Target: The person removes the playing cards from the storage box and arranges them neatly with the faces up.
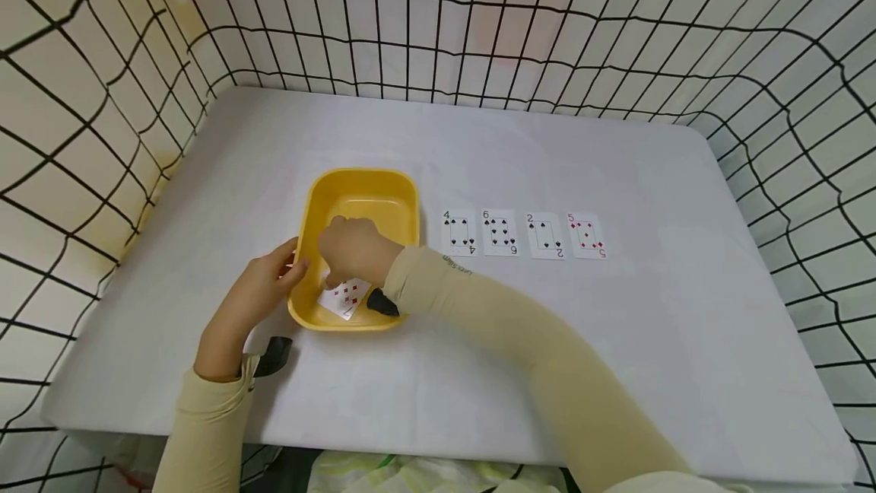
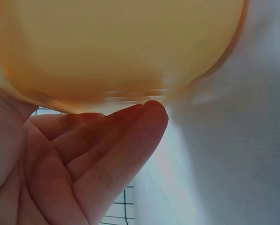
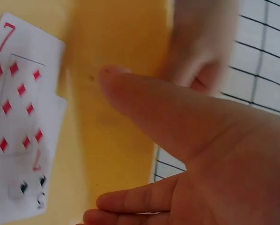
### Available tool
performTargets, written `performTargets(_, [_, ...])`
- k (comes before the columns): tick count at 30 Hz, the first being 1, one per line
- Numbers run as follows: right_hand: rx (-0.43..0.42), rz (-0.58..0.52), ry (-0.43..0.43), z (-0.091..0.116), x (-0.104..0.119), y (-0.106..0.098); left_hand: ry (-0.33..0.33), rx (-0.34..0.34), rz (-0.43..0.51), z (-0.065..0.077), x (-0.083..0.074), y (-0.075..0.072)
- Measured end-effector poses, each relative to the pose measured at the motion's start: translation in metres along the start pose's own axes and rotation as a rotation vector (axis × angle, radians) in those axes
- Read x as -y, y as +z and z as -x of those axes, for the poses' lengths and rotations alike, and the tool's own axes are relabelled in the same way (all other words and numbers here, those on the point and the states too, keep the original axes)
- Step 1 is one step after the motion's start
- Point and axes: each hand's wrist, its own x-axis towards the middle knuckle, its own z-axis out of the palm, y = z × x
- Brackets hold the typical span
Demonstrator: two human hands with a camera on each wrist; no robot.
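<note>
The yellow plastic bin [image 1: 363,322] stands on the table, left of centre. My left hand [image 1: 263,287] holds its left rim, thumb over the edge and fingers along the outer wall [image 2: 144,56]. Inside the bin is my right hand [image 1: 359,249], reaching over the playing cards. Its thumb and fingers stand apart in the right wrist view, with no card visible between them. The seven of diamonds [image 3: 18,93] lies on the bin floor, overlapping a black five [image 3: 25,201] whose lower end sticks out.
Right of the bin lies a row of face-up cards: four of spades [image 1: 458,233], six of spades [image 1: 500,233], two of spades [image 1: 545,236] and five of diamonds [image 1: 586,236]. Black wire mesh [image 1: 438,36] rises around the back and sides of the white table [image 1: 479,379].
</note>
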Motion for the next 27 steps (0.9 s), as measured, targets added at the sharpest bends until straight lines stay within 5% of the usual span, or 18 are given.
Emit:
performTargets(13, [0.133,0.262,0.079,-0.017,0.024,0.035,0.056,-0.032,-0.017,-0.001,0.002,0.001])
performTargets(27, [0.068,0.195,-0.041,-0.018,0.016,0.035,0.042,-0.017,-0.023,-0.002,0.001,0.001])
